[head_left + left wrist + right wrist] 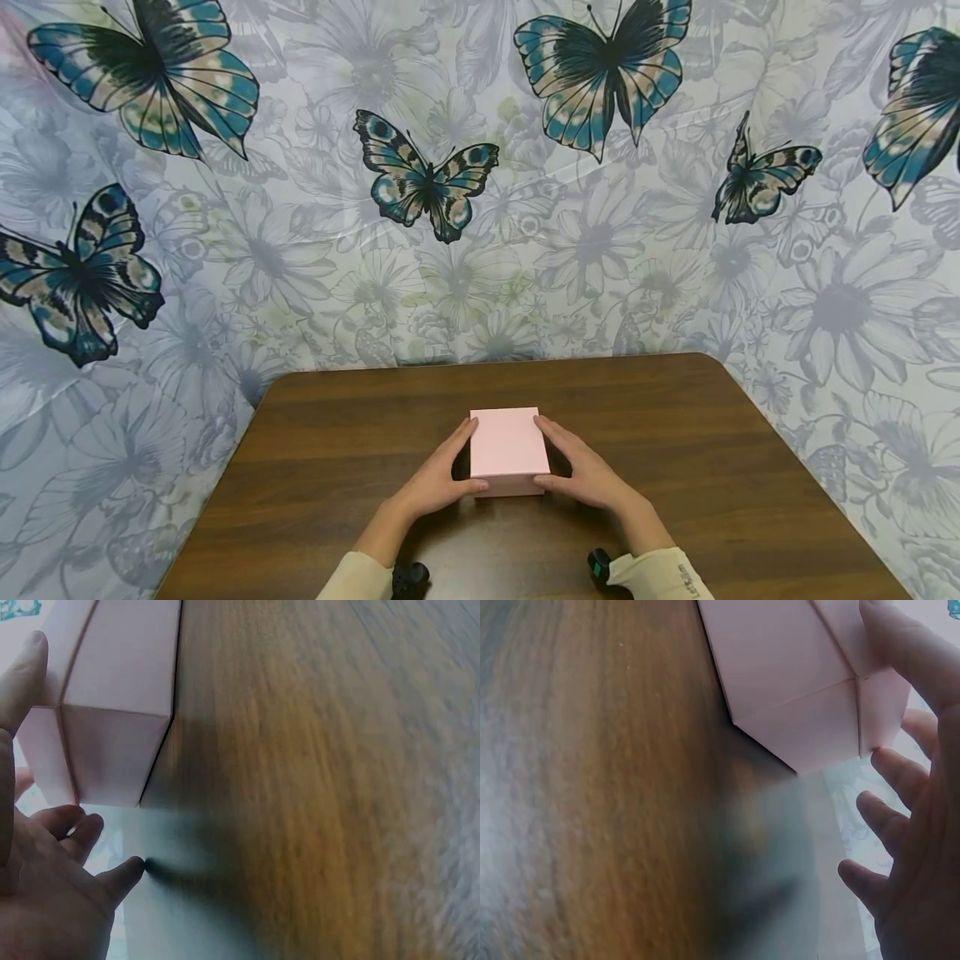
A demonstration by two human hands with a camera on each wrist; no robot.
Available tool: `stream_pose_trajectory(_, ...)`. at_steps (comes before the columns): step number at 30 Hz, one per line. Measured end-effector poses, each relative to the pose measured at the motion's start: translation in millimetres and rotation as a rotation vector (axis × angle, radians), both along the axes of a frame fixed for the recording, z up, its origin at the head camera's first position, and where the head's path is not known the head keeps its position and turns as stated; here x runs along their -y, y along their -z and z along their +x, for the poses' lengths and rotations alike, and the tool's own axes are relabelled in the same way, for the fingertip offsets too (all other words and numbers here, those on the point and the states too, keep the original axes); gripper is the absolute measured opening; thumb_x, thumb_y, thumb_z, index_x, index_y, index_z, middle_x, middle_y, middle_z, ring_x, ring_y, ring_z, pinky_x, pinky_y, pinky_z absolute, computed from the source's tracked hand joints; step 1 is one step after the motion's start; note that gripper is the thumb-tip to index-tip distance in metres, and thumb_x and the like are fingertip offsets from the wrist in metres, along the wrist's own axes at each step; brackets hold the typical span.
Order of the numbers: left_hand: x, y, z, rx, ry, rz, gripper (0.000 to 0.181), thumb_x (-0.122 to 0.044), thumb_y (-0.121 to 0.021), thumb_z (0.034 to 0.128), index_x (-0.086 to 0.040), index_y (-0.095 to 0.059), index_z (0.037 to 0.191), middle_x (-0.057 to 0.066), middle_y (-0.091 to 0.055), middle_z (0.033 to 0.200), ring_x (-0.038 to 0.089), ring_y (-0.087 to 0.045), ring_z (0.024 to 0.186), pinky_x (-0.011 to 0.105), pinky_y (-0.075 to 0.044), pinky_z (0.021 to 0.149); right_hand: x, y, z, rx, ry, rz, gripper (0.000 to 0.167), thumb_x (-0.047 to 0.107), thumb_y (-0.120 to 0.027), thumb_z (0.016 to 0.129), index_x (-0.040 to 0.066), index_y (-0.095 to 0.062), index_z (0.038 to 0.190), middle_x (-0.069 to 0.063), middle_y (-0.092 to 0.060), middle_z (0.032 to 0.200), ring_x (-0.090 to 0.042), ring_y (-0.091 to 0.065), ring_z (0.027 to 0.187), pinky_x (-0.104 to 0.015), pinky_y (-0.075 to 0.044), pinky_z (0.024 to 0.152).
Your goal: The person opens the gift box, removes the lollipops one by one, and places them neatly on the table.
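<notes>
Two-handed hold on a small pink box (510, 450), which sits on a brown wood-grain desk (300, 475) with its flat top face upward. The box lies directly between the left hand (435, 483) and the right hand (590, 475), one at each side, so that the grip as a whole is spread to the width of the box and encloses it. In the head view, each thumb rests at a near corner, overlapping the front face, while each forefinger reaches the far corner on its own side; each hand thus holds the box between thumb and fingers, with a gap visible between the palm and the side wall. The wrist views show a seam running round the box, marking off a lid (881, 712); the thumbs lie at the lid's level, and fingertips meet its side. In the right wrist view the lower fingers are spread and stand apart from the wall; in the left wrist view the little finger is likewise clear of it. Pale sleeves (356, 577) cover the forearms, with a small dark device (598, 565) at each wrist. Behind the desk hangs a floral cloth (300, 250) printed with blue-green butterflies (427, 179).
</notes>
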State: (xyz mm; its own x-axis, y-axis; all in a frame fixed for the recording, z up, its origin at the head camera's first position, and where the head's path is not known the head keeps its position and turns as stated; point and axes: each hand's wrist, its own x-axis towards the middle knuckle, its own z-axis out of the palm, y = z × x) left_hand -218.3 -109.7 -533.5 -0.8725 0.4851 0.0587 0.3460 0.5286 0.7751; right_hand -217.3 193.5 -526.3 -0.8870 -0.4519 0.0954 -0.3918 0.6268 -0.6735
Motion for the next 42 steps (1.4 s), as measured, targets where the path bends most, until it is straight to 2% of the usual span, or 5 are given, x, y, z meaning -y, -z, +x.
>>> stream_pose_trajectory(15, -3.9, 1.8, 0.1, 0.018, -0.039, 0.002, 0.096, -0.051, -0.073, 0.0863, -0.032, -0.015, 0.161, 0.008, -0.013, 0.169, 0.035, -0.019, 0.155, 0.066, -0.025, 0.118, 4.2, -3.0, 3.9, 0.019, 0.035, 0.007, 0.09, 0.055, -0.07, 0.088, 0.035, -0.02, 0.16, 0.004, -0.019, 0.168, -0.034, -0.027, 0.152, -0.066, -0.03, 0.115)
stream_pose_trajectory(27, -4.5, -0.5, 2.4, -0.059, -0.014, 0.007, 0.094, -0.048, -0.07, 0.0885, -0.02, -0.018, 0.161, 0.013, -0.016, 0.168, 0.037, -0.021, 0.154, 0.064, -0.026, 0.118, 5.0, -5.0, 5.4, -0.018, 0.052, 0.023, 0.088, 0.056, -0.067, 0.089, 0.032, -0.021, 0.16, 0.003, -0.022, 0.167, -0.035, -0.033, 0.15, -0.065, -0.033, 0.114)
stream_pose_trajectory(37, -4.5, -3.8, 3.0, -0.083, -0.016, 0.004, 0.094, -0.051, -0.069, 0.0879, -0.022, -0.017, 0.161, 0.014, -0.016, 0.168, 0.038, -0.022, 0.153, 0.064, -0.027, 0.118, 3.9, -6.4, 4.4, -0.027, 0.058, 0.039, 0.09, 0.057, -0.069, 0.087, 0.037, -0.019, 0.16, 0.005, -0.021, 0.167, -0.033, -0.031, 0.151, -0.065, -0.033, 0.115)
stream_pose_trajectory(42, -5.0, -6.3, 2.7, -0.084, -0.014, -0.005, 0.096, -0.051, -0.069, 0.0876, -0.023, -0.015, 0.162, 0.012, -0.014, 0.169, 0.036, -0.02, 0.154, 0.063, -0.027, 0.119, 3.0, -6.7, 4.2, -0.049, 0.05, 0.033, 0.09, 0.055, -0.07, 0.088, 0.034, -0.021, 0.16, 0.001, -0.023, 0.167, -0.033, -0.031, 0.151, -0.064, -0.033, 0.115)
